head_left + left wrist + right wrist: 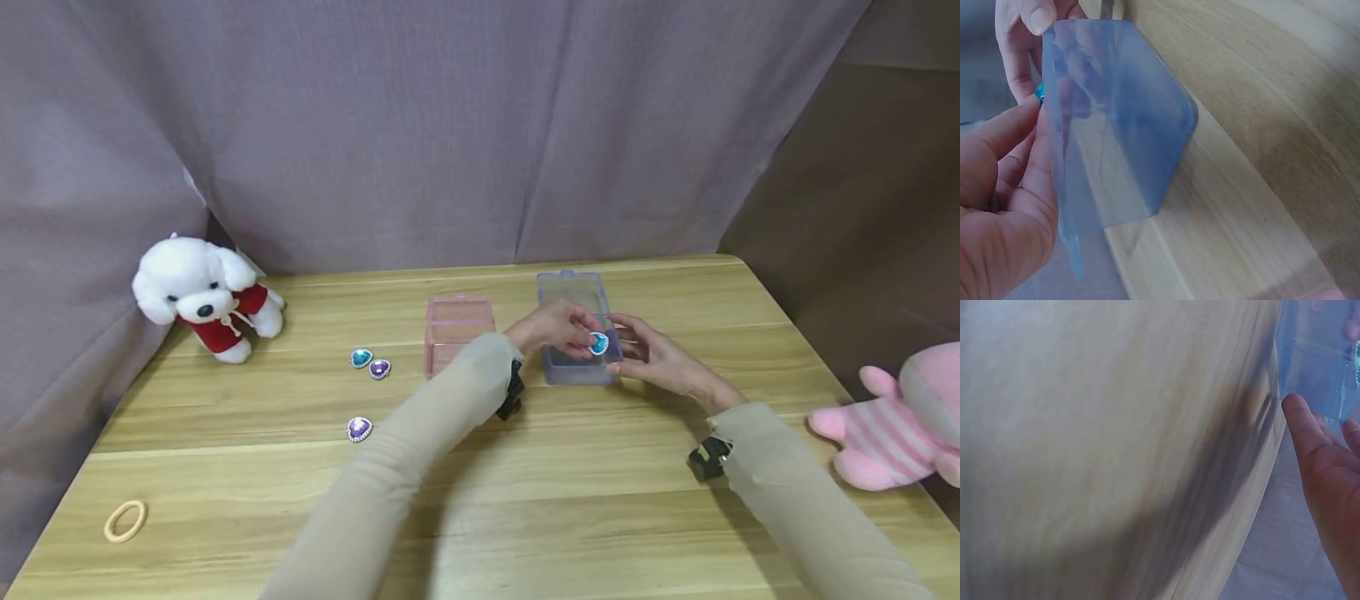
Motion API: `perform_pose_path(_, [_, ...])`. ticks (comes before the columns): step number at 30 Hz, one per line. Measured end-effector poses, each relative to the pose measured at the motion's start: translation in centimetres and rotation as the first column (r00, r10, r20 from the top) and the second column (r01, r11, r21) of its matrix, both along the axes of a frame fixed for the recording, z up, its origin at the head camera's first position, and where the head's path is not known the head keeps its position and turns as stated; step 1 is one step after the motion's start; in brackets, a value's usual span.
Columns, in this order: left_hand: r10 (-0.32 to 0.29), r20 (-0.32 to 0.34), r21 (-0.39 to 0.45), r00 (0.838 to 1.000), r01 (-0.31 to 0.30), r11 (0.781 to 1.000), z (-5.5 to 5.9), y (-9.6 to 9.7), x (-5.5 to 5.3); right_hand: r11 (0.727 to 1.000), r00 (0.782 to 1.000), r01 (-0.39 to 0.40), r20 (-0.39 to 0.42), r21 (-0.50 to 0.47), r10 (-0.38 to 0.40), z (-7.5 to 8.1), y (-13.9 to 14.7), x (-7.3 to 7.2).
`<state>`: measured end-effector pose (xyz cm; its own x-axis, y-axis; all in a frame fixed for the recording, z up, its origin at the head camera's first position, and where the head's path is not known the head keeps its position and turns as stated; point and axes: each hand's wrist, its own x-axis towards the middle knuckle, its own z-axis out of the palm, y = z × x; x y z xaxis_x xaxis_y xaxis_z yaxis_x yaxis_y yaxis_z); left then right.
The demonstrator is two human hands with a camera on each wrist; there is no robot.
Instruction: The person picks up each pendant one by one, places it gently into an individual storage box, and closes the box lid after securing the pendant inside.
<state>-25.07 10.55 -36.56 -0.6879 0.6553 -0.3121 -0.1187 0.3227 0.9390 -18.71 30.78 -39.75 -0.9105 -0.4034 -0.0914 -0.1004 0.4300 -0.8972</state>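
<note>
My left hand (561,327) pinches a blue heart-shaped gem (598,343) with a pale beaded rim, over the opening of a clear bluish-purple plastic box (577,375). In the left wrist view only a sliver of the gem (1040,92) shows past the box wall (1122,125). At the box's right side, my right hand (660,357) grips the wall, its thumb near the front corner. The right wrist view shows the thumb (1300,419) against the box (1316,369). The box lid (572,287) stands open toward the back.
Left of the box lies a pink clear box (459,312), partly behind my left arm. One blue heart gem (361,358) and two purple ones (379,368) lie further left. A wooden ring (125,522), a white plush dog (202,296) and a pink striped plush toy (892,433) sit toward the sides.
</note>
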Motion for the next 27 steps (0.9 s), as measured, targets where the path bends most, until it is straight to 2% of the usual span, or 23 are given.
perform_pose_path(5, [-0.027,-0.039,-0.057,0.999,0.025,0.998,-0.1,0.4,0.1,1.0,1.0,-0.005,0.005,-0.007,0.005,0.0,0.0,0.0])
perform_pose_path(19, [-0.052,-0.154,-0.167,0.987,0.026,0.986,-0.2,1.1,0.5,1.0,1.0,-0.004,0.0,-0.02,0.004,-0.2,0.0,0.0])
perform_pose_path(27, [-0.085,-0.186,-0.223,0.979,0.043,0.974,0.0,1.3,0.7,1.0,1.0,-0.003,0.0,-0.005,0.003,-0.2,0.1,0.0])
